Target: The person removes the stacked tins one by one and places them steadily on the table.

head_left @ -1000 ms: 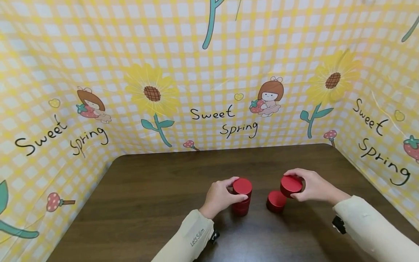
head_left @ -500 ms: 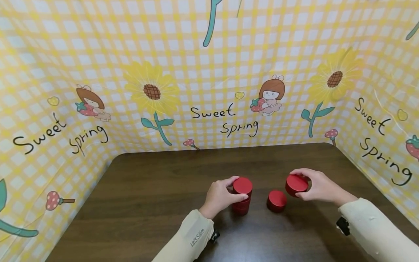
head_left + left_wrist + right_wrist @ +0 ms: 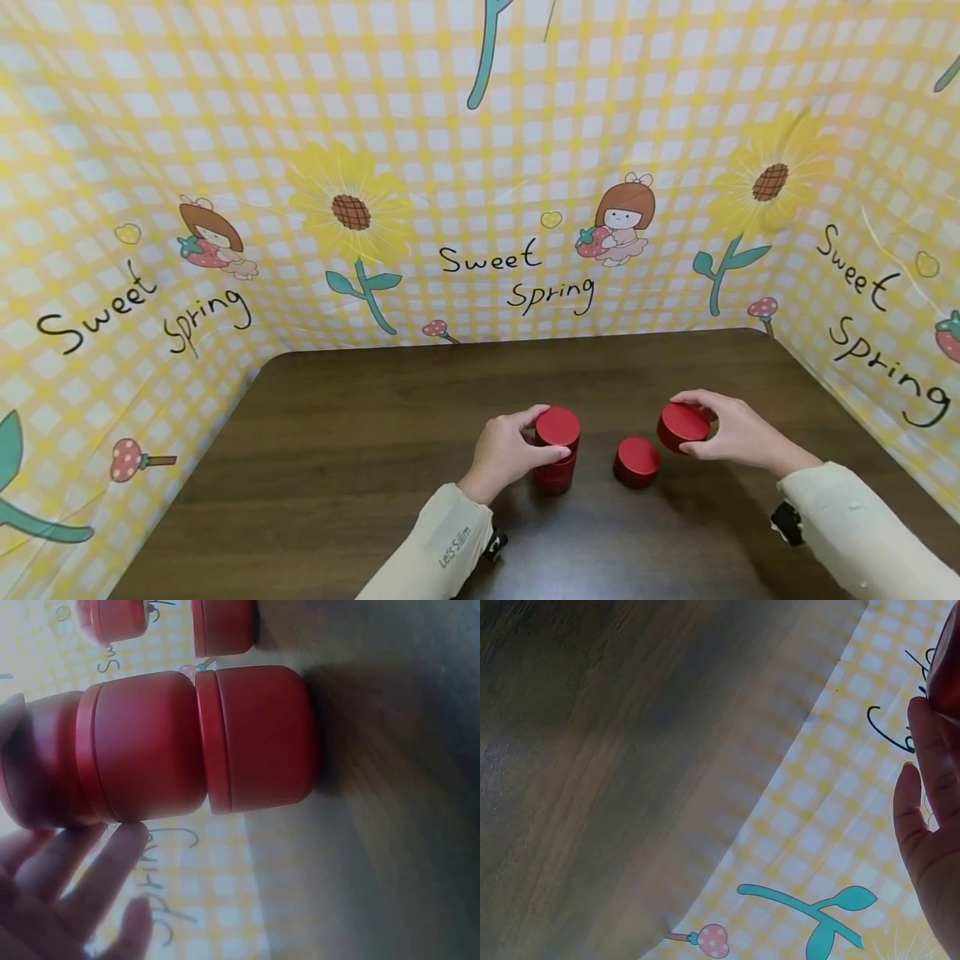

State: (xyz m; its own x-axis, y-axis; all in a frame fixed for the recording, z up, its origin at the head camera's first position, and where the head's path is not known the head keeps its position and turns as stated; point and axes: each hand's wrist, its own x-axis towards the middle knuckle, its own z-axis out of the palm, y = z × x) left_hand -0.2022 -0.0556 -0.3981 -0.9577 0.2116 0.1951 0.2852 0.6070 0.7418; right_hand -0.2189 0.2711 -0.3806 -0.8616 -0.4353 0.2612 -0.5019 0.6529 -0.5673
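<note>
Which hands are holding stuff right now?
Left hand: gripping the stack of red tins near its top.
Right hand: holding a single red tin, raised.

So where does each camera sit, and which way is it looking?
Head: on the person's head, facing forward and down at the brown table and checked cloth; the left hand, right hand and cream sleeves show.
Left wrist: worn there, facing the stack of three red tins, seen sideways; the left hand's fingers show.
Right wrist: worn there, facing across the table to the cloth; part of the right hand, holding a red tin, shows.
Shared: head and left wrist both see that stack.
</note>
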